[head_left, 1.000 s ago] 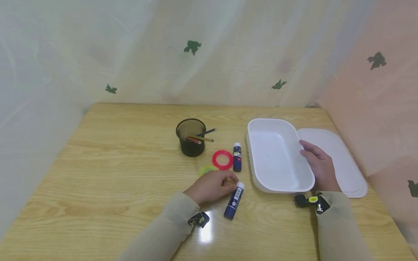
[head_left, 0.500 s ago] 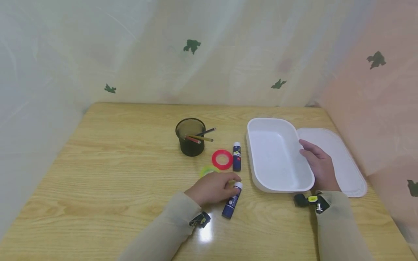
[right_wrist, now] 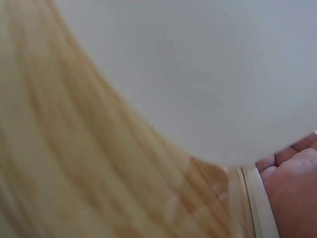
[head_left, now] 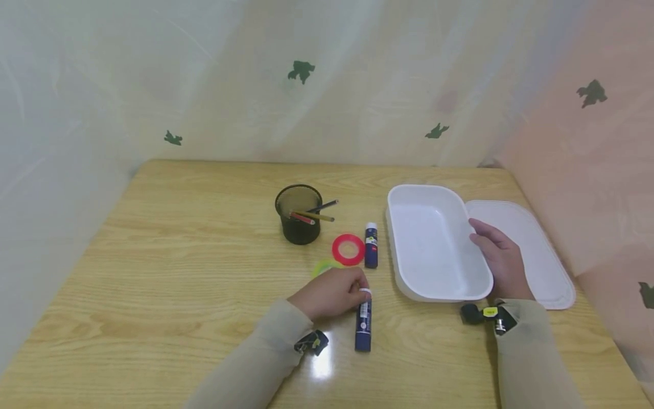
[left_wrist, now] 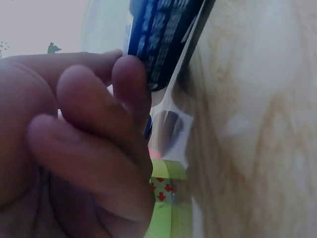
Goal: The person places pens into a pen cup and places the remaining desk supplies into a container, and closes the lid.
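My left hand (head_left: 332,294) pinches the capped end of a dark blue glue stick (head_left: 363,325) in front of the middle of the table. The stick's body points towards me; in the left wrist view its printed side (left_wrist: 163,42) shows beyond the fingertips, close over the wood. Fingers cover most of the white cap. On the right, my right hand (head_left: 503,262) holds the long side of a white plastic container (head_left: 434,250), thumb at the rim, the rest of the fingers mostly hidden. A second glue stick (head_left: 371,247) lies left of the container.
A red tape roll (head_left: 348,250) lies against the second glue stick. Partly behind my left hand is a yellow-green tape roll (head_left: 325,266). A black mesh pencil cup (head_left: 300,230) with several pencils stands further back. A white lid (head_left: 544,258) lies right of the container.
The near glue stick has swung from a slant to nearly straight towards me, its capped end shifting left. My left fingers have closed on the cap. The right hand and container stay put.
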`<state>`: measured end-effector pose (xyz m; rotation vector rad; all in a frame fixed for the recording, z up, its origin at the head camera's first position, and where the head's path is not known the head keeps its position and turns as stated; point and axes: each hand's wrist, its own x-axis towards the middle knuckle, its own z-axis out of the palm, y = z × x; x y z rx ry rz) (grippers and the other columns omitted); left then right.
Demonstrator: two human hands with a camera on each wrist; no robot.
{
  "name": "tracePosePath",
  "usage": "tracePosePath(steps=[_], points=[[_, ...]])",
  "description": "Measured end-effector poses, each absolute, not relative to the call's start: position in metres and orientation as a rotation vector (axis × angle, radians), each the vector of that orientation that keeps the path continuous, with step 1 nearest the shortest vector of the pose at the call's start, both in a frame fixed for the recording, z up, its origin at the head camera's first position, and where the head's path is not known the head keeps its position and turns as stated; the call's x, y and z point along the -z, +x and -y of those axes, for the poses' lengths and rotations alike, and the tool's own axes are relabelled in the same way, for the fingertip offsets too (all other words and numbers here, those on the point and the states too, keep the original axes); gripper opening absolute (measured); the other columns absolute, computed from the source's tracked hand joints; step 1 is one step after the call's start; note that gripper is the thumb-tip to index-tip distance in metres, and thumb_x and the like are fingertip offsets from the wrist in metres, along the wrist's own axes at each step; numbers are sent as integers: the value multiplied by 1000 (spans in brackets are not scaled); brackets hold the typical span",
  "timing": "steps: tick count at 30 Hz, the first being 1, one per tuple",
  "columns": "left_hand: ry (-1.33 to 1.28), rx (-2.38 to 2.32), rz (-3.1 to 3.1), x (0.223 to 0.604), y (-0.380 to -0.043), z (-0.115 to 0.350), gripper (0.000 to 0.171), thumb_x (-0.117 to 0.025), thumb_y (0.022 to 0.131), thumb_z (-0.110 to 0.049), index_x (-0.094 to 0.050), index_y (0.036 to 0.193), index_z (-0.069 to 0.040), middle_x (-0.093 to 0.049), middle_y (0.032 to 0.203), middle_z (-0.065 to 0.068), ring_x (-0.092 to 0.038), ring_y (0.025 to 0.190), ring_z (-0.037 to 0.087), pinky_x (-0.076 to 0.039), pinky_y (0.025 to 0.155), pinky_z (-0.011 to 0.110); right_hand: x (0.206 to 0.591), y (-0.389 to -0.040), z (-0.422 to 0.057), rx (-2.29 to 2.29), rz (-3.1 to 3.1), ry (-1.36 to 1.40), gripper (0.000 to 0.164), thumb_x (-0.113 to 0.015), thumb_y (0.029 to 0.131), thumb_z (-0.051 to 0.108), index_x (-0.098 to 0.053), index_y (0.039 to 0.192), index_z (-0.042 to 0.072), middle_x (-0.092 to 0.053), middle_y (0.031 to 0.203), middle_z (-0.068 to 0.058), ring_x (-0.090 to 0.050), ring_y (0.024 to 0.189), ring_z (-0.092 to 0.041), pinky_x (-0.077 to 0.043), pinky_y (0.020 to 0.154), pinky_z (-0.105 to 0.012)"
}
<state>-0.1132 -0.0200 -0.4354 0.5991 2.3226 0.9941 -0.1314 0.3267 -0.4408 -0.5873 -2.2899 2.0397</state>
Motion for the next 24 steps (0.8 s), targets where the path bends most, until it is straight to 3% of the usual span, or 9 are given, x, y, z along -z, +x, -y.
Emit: tracePosePath(steps=[24], points=[[690,-982,-2174,429,-117,33,18,-64,99,-31,-65,84,-22,-68,75,-4,-53,65,14,-43,62,28,443,-133,-329,-2021,2307,-595,54,-65,98,38,-51,148,24,-38,160,1,-39,143,-21,-50,79,-9]])
